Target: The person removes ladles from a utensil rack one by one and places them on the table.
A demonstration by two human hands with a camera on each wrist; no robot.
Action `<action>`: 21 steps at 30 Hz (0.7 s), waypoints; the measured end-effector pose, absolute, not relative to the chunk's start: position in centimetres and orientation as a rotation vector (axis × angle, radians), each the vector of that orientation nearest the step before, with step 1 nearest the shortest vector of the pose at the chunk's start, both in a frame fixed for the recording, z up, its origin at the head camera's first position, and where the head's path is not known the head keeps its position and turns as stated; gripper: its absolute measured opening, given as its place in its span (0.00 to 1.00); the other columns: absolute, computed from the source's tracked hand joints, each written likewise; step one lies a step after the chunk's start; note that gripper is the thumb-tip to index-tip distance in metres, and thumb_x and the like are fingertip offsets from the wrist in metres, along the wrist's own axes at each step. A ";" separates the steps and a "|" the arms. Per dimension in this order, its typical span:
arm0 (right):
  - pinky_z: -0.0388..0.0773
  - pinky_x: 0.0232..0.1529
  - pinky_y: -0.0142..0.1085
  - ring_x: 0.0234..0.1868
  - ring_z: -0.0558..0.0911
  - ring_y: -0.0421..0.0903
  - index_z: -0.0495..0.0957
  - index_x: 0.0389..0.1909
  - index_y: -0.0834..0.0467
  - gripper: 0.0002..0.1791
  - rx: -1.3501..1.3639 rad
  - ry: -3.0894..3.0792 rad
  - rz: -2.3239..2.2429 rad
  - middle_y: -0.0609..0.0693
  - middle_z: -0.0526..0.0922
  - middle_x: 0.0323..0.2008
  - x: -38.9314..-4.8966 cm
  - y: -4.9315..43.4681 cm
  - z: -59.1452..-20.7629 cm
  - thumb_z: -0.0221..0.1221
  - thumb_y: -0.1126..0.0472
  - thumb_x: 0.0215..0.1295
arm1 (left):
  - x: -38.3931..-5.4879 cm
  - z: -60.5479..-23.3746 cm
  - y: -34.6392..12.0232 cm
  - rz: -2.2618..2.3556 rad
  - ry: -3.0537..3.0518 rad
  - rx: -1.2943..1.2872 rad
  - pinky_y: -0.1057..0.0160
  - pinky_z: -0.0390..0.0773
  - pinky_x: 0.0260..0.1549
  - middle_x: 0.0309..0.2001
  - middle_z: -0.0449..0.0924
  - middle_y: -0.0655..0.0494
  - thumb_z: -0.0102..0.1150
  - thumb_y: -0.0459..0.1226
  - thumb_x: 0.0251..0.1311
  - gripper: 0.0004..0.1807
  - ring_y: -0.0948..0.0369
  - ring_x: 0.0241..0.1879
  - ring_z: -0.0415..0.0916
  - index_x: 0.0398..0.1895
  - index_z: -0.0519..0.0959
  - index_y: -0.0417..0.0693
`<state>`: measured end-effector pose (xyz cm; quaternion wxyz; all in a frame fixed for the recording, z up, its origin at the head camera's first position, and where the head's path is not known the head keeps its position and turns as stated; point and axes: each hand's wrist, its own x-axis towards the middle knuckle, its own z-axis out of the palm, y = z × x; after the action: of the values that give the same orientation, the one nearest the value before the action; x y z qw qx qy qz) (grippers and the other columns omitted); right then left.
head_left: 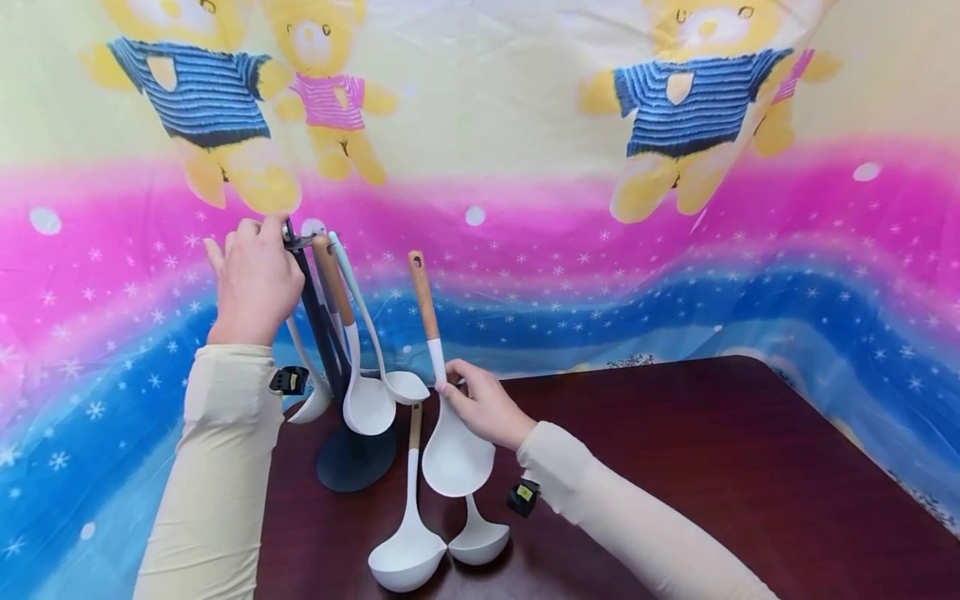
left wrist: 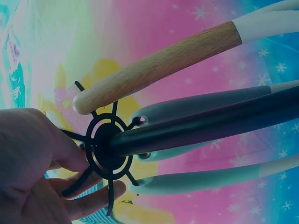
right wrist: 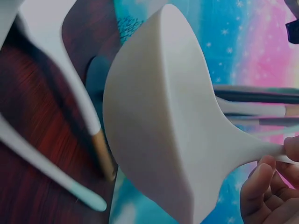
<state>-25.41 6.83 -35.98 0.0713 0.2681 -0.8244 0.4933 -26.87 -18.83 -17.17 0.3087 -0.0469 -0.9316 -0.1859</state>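
My left hand [head_left: 255, 283] grips the top of a black utensil stand [head_left: 356, 467]; in the left wrist view its thumb and fingers [left wrist: 100, 198] are among the hooks of the ring [left wrist: 110, 174]. From the stand hang a wooden-handled ladle [head_left: 367, 410], a mint-handled ladle [head_left: 406, 387], another white ladle [head_left: 311, 408] and a grey handle [left wrist: 205, 103]. Right of the stand, my right hand [head_left: 486, 406] pinches the white neck of a large ladle [head_left: 456, 457], wooden handle up and bowl down. This ladle's bowl fills the middle of the right wrist view.
On the dark wooden table [head_left: 645, 467] lie two ladles near the front, one wooden-handled [head_left: 407, 560] and one mint-handled [right wrist: 88, 198], their bowls side by side. A printed bear cloth [head_left: 480, 275] hangs behind and around the table.
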 end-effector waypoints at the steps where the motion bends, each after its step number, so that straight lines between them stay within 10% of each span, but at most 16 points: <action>1: 0.77 0.33 0.37 0.29 0.77 0.43 0.77 0.51 0.57 0.10 0.798 -2.484 1.475 0.49 0.81 0.37 -25.5 7.2 -36.1 0.53 0.58 0.76 | -26.8 -17.2 -18.8 -0.495 -2.457 -0.129 0.31 0.30 0.70 0.57 0.67 0.29 0.41 0.30 0.69 0.29 0.33 0.61 0.63 0.75 0.61 0.41; 21: 0.75 0.26 0.34 0.23 0.73 0.41 0.79 0.42 0.60 0.07 0.637 -2.739 1.351 0.48 0.77 0.24 -25.5 12.7 -39.8 0.55 0.62 0.74 | -26.9 -17.1 -19.0 -0.508 -2.444 -0.069 0.28 0.28 0.68 0.52 0.71 0.35 0.39 0.48 0.72 0.31 0.39 0.60 0.68 0.76 0.62 0.50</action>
<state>-25.52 12.73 -39.83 0.0109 0.2041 -0.8779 0.4330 -26.88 -18.99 -17.07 0.3168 -0.0260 -0.9283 -0.1930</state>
